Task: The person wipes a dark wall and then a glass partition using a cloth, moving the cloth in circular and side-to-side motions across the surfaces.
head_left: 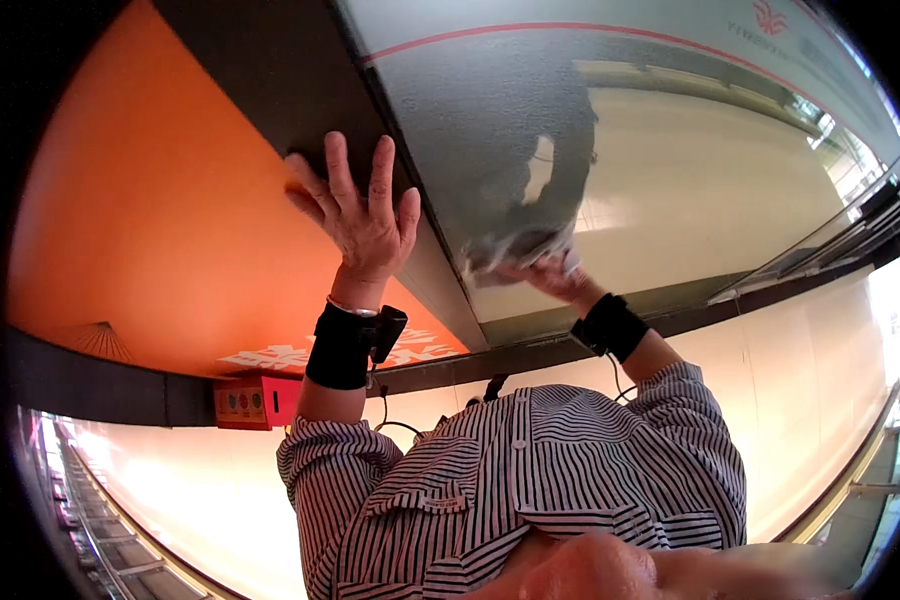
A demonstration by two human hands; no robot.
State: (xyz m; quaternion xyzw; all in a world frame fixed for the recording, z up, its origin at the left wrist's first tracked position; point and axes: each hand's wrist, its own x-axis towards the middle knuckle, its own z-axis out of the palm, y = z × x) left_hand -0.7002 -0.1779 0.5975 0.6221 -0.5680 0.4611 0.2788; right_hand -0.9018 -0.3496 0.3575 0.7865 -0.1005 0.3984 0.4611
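My left hand rests with spread fingers on the dark frame between an orange panel and a glass pane; it holds nothing. To its right, my right hand grips a crumpled greyish cloth, blurred, against the lower left part of the glass. Part of the glass above the cloth looks grey and hazy, with an irregular edge beside a glossier reflecting area. A red line runs across the pane's top. Both wrists wear black bands, with cables visible near them.
A red and pink box stands near the lower edge of the orange panel, which bears white writing. A dark sill runs along the foot of the glass. Metal railings appear at the lower left, beyond a pale floor.
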